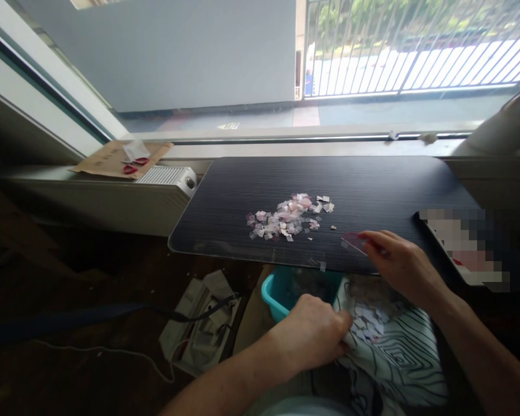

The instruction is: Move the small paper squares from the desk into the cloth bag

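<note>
My right hand (394, 263) is over the front right part of the dark table (372, 179). Its thumb and fingers pinch a thin, see-through pinkish piece of plastic (354, 242). To its left, a loose heap of small pale and pinkish cut pieces (288, 215) lies on the tabletop. Below the table edge, my left hand (314, 332) is closed on the edge of a white cloth with black curved lines (416, 352); its fingertips are mostly hidden. Small white pieces (368, 322) lie on that cloth. Beside it is a turquoise plastic basin (272, 294), partly behind my left hand.
A tray-like object (437, 245), its face blurred out, lies at the table's right. Red-handled scissors (132, 167) rest on a brown paper envelope (97, 162) on the sill. An open box (199, 323) and a cable (125, 351) are on the floor.
</note>
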A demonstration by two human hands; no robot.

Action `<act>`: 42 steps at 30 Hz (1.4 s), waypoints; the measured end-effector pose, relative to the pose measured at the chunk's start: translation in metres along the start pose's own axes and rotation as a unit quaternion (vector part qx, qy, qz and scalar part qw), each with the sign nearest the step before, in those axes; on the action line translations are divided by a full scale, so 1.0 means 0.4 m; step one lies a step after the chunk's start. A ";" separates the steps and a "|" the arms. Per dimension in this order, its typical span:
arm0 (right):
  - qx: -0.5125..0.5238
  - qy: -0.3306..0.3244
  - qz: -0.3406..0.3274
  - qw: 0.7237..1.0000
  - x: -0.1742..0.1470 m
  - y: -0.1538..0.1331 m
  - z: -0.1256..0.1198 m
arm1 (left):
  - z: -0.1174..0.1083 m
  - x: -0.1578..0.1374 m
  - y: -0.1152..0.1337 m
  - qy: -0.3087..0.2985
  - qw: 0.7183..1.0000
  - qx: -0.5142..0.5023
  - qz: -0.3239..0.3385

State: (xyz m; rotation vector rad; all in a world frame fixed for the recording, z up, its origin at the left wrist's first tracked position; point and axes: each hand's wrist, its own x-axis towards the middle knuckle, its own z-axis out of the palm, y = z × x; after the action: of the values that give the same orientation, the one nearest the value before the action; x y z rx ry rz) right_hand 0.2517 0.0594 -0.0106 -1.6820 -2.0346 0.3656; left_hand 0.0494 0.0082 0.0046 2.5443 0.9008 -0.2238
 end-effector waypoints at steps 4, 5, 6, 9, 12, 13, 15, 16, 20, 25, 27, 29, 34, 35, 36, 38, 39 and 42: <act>0.024 -0.029 -0.004 0.999 -0.011 0.001 0.015 | 0.003 0.001 -0.002 0.006 1.000 0.000 0.000; 0.042 -0.045 -0.014 0.998 -0.015 -0.014 0.025 | 0.003 0.002 -0.003 0.003 1.000 0.000 0.002; 0.058 -0.057 -0.026 0.996 -0.019 -0.032 0.036 | 0.003 0.003 -0.004 0.000 1.000 -0.001 0.004; 0.086 -0.089 -0.060 0.991 -0.022 -0.078 0.057 | 0.003 0.003 -0.005 -0.004 1.000 -0.002 0.002; 0.095 -0.091 -0.066 0.989 -0.009 -0.071 0.053 | 0.001 -0.002 -0.007 -0.003 1.000 0.001 -0.004; 0.091 -0.078 -0.056 0.991 -0.004 -0.056 0.047 | 0.001 -0.004 -0.007 -0.001 1.000 0.002 -0.005; 0.072 -0.042 -0.029 0.996 0.002 -0.018 0.036 | 0.000 -0.008 -0.008 0.003 1.000 0.002 -0.007; 0.062 -0.026 -0.016 0.998 0.002 0.001 0.033 | 0.000 -0.010 -0.009 0.004 1.000 0.001 -0.007; 0.064 -0.005 0.002 0.998 -0.019 0.027 0.038 | -0.002 -0.007 -0.012 0.006 1.000 -0.003 -0.005; 0.072 -0.052 -0.032 0.996 -0.031 -0.005 0.036 | -0.008 0.003 -0.012 -0.006 1.000 0.001 -0.003; 0.052 -0.024 -0.022 0.998 -0.024 0.009 0.022 | -0.008 0.003 -0.012 -0.003 1.000 0.000 -0.004; 0.024 0.013 0.001 1.000 -0.017 0.033 0.010 | -0.006 0.002 -0.011 -0.001 1.000 -0.002 -0.006; 0.049 -0.024 -0.013 0.998 -0.022 0.019 0.026 | -0.003 0.004 -0.014 0.006 1.000 0.000 -0.004; 0.061 -0.037 -0.023 0.997 -0.025 0.000 0.035 | -0.003 0.005 -0.015 0.007 1.000 0.001 -0.003; 0.070 -0.048 -0.032 0.996 -0.027 -0.020 0.043 | -0.004 0.005 -0.016 0.007 1.000 0.001 -0.002; 0.084 -0.074 -0.048 0.993 -0.029 -0.053 0.055 | -0.004 0.005 -0.017 0.003 1.000 0.001 -0.002; 0.090 -0.084 -0.055 0.991 -0.027 -0.063 0.057 | -0.005 0.004 -0.017 0.001 1.000 0.001 -0.002; 0.093 -0.084 -0.056 0.991 -0.017 -0.058 0.053 | -0.004 0.001 -0.017 -0.001 1.000 -0.001 -0.003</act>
State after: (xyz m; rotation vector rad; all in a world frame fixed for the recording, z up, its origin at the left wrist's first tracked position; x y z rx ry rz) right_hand 0.2220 0.0497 -0.0187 -1.4607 -2.1298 0.6552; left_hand 0.0453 0.0138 0.0035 2.5396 0.9067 -0.2280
